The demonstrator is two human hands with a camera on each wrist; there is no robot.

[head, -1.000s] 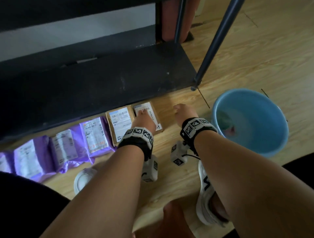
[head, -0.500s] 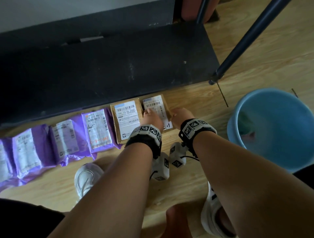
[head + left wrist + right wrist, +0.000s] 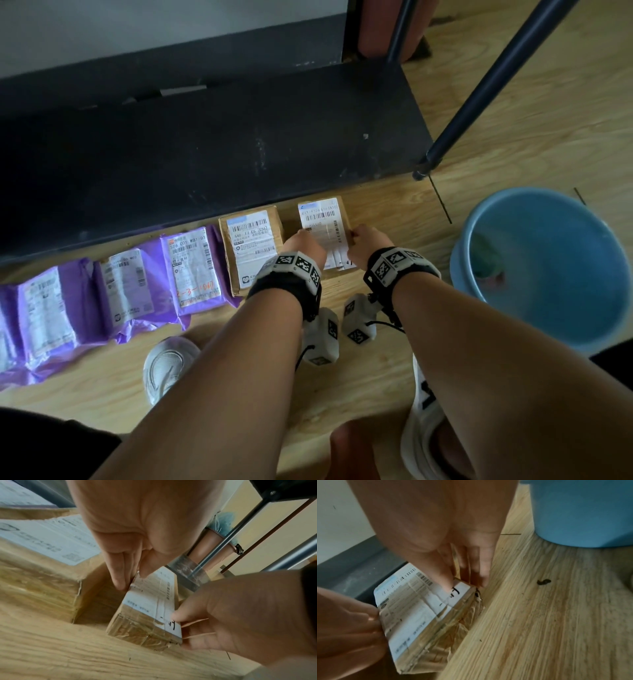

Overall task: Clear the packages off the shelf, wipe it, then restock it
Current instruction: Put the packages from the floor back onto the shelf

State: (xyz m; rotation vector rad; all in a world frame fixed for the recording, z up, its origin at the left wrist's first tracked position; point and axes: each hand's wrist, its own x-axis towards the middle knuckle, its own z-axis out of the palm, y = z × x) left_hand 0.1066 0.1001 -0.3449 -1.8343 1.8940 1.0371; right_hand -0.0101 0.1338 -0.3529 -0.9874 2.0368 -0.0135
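A small brown parcel [image 3: 323, 222] with a white label lies on the wooden floor in front of the dark bottom shelf [image 3: 205, 147]. My left hand [image 3: 303, 245] pinches its left edge, thumb on top and fingers down the side [image 3: 120, 574]. My right hand [image 3: 364, 241] pinches its right edge [image 3: 450, 582]. In the wrist views the small brown parcel [image 3: 150, 609] [image 3: 419, 615] looks tilted, with one side off the floor. A bigger brown box [image 3: 251, 246] sits just left of it. Several purple mailer bags [image 3: 137, 291] lie in a row further left.
A blue bucket [image 3: 548, 267] with a cloth inside stands on the floor at the right. A dark metal shelf post [image 3: 479, 92] slants up from the shelf's right front corner. My white shoes [image 3: 168, 366] [image 3: 424, 428] are planted near the parcels.
My right hand moved left from the bare floor onto the small parcel's right edge. My left hand shifted to its left edge. Both now hold it.
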